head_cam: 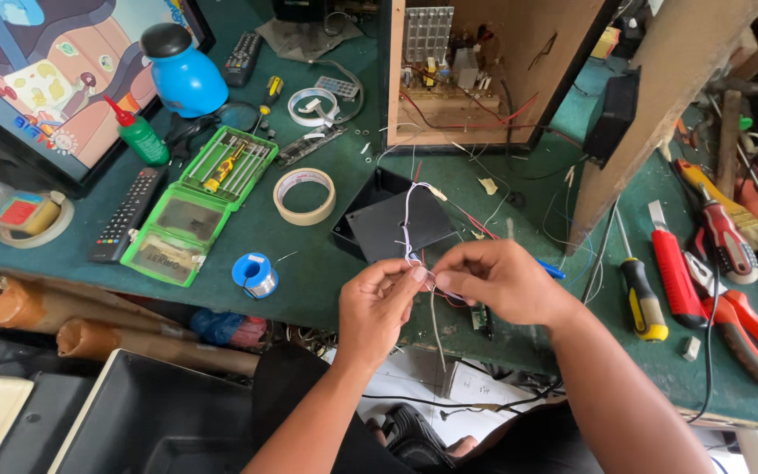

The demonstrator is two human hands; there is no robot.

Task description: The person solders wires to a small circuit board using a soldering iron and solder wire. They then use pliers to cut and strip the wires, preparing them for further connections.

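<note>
Head view, looking down at a green workbench (326, 263). Just below the frame's centre, your left hand (377, 303) and right hand (502, 281) meet, fingertips nearly touching. Both pinch closed on thin wires (410, 219): white strands that rise from your fingers toward a black plastic box (392, 226) lying just above your hands. One pale wire end hangs down below your fingers, over the bench edge.

In the upper centre stands an open wooden cabinet (484, 70) with a circuit board and loose red wires inside. Left of the box lie a roll of masking tape (304, 195), a spool of solder (254, 274) and an open green tool case (199, 206). At the right edge lie a yellow-handled screwdriver (642, 303) and red-handled pliers (739, 325).

Risks, as a judgement: the strands look fine, so a hard twist or pull could snap them or tug them loose at the box end. The box sits free on the bench and could slide toward you. The dangling end could snag the stray wires near your right wrist. Whether anything is powered cannot be told.
</note>
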